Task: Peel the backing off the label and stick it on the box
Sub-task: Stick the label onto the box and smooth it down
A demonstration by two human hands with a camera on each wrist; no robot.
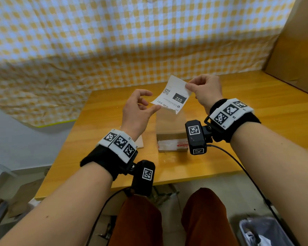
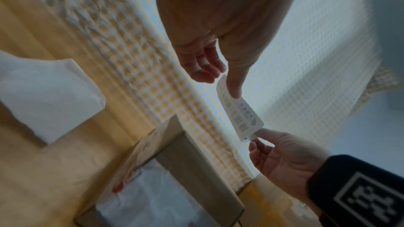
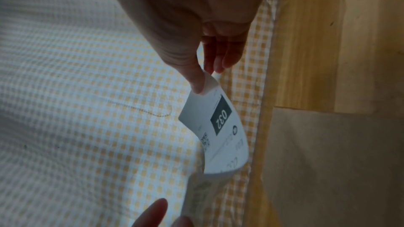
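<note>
Label (image 1: 171,96) held taut above box (image 1: 171,134): right hand (image 1: 205,89) pinches one corner, left hand (image 1: 138,110) another, apparently for peeling.

A wooden table (image 1: 220,157) with a warm yellow top stands in the middle. Behind it on the far side hangs a crumpled yellow-and-white checked cloth (image 1: 114,41). At far right leans a large cardboard sheet (image 1: 299,55). A grey floor (image 1: 16,139) lies at left.
</note>
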